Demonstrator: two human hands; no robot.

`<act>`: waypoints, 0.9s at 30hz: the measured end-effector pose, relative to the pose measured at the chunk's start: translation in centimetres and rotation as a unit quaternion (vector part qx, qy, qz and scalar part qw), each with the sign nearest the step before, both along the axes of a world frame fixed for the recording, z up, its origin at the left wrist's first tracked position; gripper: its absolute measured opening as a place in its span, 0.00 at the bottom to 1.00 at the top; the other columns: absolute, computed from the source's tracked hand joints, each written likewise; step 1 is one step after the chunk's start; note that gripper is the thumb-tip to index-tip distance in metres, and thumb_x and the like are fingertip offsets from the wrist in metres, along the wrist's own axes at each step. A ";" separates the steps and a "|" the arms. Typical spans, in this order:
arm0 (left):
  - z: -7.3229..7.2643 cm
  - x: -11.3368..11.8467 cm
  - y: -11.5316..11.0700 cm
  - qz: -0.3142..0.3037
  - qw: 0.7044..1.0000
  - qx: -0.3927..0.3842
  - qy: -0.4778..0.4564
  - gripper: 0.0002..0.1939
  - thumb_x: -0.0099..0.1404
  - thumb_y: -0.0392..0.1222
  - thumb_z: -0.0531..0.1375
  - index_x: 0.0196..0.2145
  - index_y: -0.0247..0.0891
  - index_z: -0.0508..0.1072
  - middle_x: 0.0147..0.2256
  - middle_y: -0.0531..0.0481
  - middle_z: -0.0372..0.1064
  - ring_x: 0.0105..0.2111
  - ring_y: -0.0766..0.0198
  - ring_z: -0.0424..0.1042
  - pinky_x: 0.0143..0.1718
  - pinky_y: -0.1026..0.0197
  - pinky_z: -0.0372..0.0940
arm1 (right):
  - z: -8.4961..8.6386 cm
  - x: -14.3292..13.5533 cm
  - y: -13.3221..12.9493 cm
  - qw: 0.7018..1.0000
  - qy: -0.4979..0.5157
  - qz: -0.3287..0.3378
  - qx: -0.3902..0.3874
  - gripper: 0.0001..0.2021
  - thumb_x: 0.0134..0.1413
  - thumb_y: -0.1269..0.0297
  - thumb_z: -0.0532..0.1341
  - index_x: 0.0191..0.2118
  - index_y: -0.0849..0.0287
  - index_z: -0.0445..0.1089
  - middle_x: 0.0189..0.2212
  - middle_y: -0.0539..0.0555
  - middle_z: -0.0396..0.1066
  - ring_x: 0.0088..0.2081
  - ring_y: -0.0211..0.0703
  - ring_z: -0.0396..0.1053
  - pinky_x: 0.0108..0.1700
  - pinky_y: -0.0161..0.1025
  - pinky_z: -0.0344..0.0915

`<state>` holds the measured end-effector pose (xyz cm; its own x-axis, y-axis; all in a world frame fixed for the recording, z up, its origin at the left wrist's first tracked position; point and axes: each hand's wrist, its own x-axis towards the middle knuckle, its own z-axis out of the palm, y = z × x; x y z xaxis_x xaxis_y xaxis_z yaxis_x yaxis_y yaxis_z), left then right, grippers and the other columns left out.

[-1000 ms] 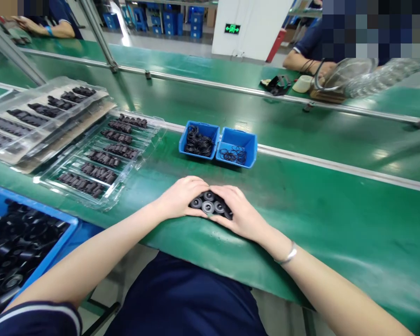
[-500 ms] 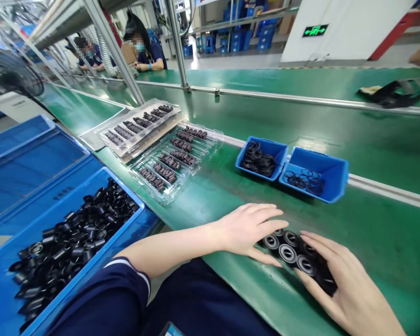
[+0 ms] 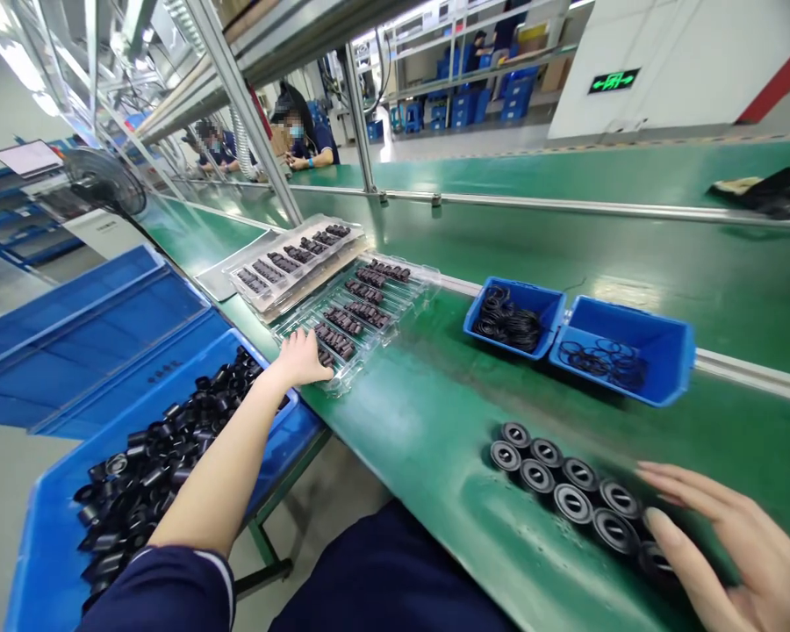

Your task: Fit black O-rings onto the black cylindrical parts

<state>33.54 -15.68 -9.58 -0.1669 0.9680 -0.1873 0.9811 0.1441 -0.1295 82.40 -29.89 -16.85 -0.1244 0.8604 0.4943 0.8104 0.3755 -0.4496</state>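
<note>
Several black cylindrical caps [image 3: 572,503] with ringed tops stand upright in two rows on the green work surface [image 3: 427,421]. At the right end of these rows is my right hand [image 3: 730,535], its fingers apart around the last caps, some of which it hides. My left hand [image 3: 301,358] reaches over the near corner of a clear plastic tray [image 3: 395,326]. Thumb and fingers are spread there about a row of small dark ribbed parts [image 3: 335,341]; its fingertips are partly hidden, and I see nothing lifted.
Behind the clear tray lies a second filled tray [image 3: 263,303]. Two blue bins [image 3: 681,351] with black rings stand near a metal rail [image 3: 750,369]. A large blue crate [image 3: 39,527] of black caps [image 3: 151,474] is at left. Co-workers [image 3: 312,140] sit farther back.
My left hand has left the caps and moved far left to the clear tray. My right hand has drawn back rightward, uncovering more of the two rows. The view has shifted.
</note>
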 end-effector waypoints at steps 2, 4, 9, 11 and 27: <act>-0.1 0.4 0.7 0.017 1.000 -0.015 0.012 0.45 0.56 0.54 0.65 0.63 0.28 0.55 0.62 0.26 0.55 0.63 0.38 0.56 0.61 0.42 0.55 | 0.1 0.0 0.0 1.000 0.005 -0.004 0.006 0.10 0.63 0.62 0.58 0.50 0.46 0.66 0.48 0.58 0.71 0.49 0.62 0.72 0.54 0.59 0.67; 0.1 0.6 1.4 0.036 0.999 -0.030 0.020 0.37 0.62 0.55 0.63 0.61 0.32 0.60 0.60 0.33 0.59 0.59 0.44 0.62 0.58 0.41 0.59 | 0.2 -0.1 -0.1 1.000 0.007 -0.008 0.008 0.10 0.63 0.62 0.58 0.49 0.45 0.66 0.48 0.58 0.72 0.48 0.62 0.73 0.52 0.59 0.68; 0.6 0.3 2.8 0.078 0.996 -0.045 0.025 0.26 0.68 0.53 0.59 0.58 0.36 0.65 0.56 0.39 0.64 0.52 0.51 0.68 0.52 0.44 0.66 | 0.4 -0.1 -0.1 1.000 0.012 -0.014 0.012 0.09 0.61 0.62 0.58 0.46 0.42 0.68 0.46 0.56 0.73 0.46 0.61 0.74 0.47 0.57 0.71; 0.5 0.1 3.3 0.087 0.995 -0.037 0.027 0.25 0.68 0.53 0.59 0.58 0.36 0.65 0.55 0.40 0.65 0.51 0.52 0.69 0.51 0.44 0.67 | 0.2 0.1 -0.1 1.000 0.010 -0.009 0.020 0.08 0.61 0.61 0.58 0.45 0.43 0.68 0.46 0.55 0.73 0.45 0.60 0.75 0.46 0.57 0.71; 1.6 -3.1 5.3 0.069 0.996 -0.049 0.031 0.21 0.69 0.48 0.60 0.55 0.36 0.67 0.53 0.42 0.67 0.49 0.54 0.71 0.49 0.47 0.69 | -1.1 1.4 0.0 0.999 0.040 -0.019 0.011 0.05 0.65 0.61 0.57 0.43 0.48 0.70 0.45 0.54 0.73 0.45 0.56 0.74 0.50 0.56 0.69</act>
